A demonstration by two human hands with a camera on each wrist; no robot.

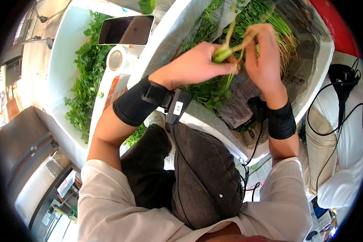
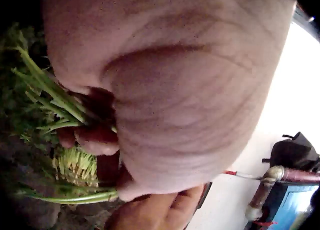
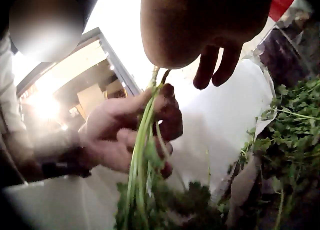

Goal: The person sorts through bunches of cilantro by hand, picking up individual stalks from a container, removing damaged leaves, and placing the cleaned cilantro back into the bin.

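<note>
In the head view my left hand grips a small bunch of coriander near its root end, thumb and fingers round the pale green stems. In the right wrist view the long stems hang down from that hand, leaves lowest. My right hand is just to the right of the bunch, pinching a thin, brownish root strand between thumb and forefinger. Its other fingers curl loosely. Beneath both hands, a pile of coriander with yellowish roots lies on newspaper inside a white foam box.
Left of the box stands a white tub of loose coriander. A phone and a roll of tape lie between the two containers. Black cables run from the wrist devices and along the right side, near white sacks.
</note>
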